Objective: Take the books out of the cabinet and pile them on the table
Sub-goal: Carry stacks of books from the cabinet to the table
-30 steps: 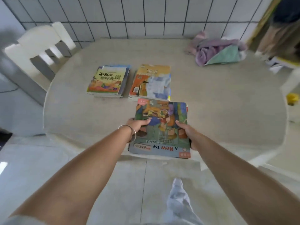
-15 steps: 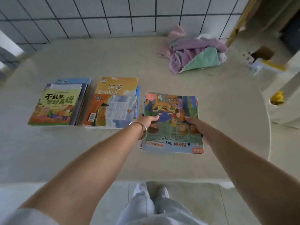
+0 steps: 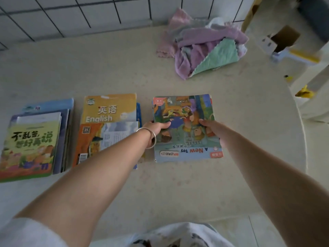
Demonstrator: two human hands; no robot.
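Note:
A thin stack of picture books topped by "A New Toy" (image 3: pixel 185 111) lies flat on the beige table (image 3: pixel 178 184). My left hand (image 3: pixel 156 128) grips its left edge with the thumb on the cover, and my right hand (image 3: pixel 211 128) grips its right edge the same way. To the left lies a pile topped by an orange "English" book (image 3: pixel 108 111). Further left is another pile with a green-yellow cover (image 3: pixel 30 148) on top. The cabinet is out of view.
A heap of purple, pink and green cloths (image 3: pixel 206 45) lies at the back right of the table. A tiled wall (image 3: pixel 80 13) runs behind. Beyond the table's right edge are a cardboard box (image 3: pixel 283 40) and yellow bits on the floor.
Both hands carried the "A New Toy" stack forward over the table and lowered it to the right of the English pile. My view moved closer and to the right.

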